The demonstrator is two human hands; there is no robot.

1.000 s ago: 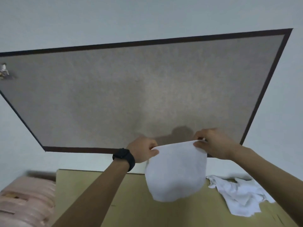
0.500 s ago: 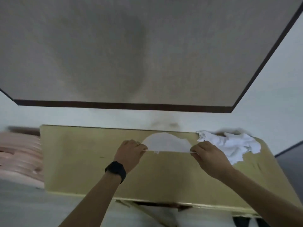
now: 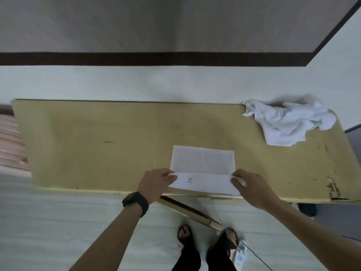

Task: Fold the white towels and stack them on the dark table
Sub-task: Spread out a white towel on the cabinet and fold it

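A white towel [image 3: 203, 163] lies flat on the yellow-green table [image 3: 97, 145] near its front edge, its near strip turned up and showing a small red mark. My left hand [image 3: 156, 182] pinches the towel's near left corner. My right hand [image 3: 252, 186] pinches the near right corner. A crumpled heap of white towels [image 3: 289, 124] sits at the table's far right corner. A dark-framed grey surface [image 3: 175, 26] fills the top of the view.
A pale wall band [image 3: 175, 83] runs behind the table. Pink striped fabric [image 3: 9, 145] shows at the left edge. Under the front edge, a slanted table leg [image 3: 187, 210] reaches the floor beside my sandalled feet [image 3: 209, 243]. A cable trails by my right foot.
The view has tilted down from the dark-framed surface to the table. Both hands lowered the hanging towel onto the tabletop, where it now lies flat with its near edge raised.
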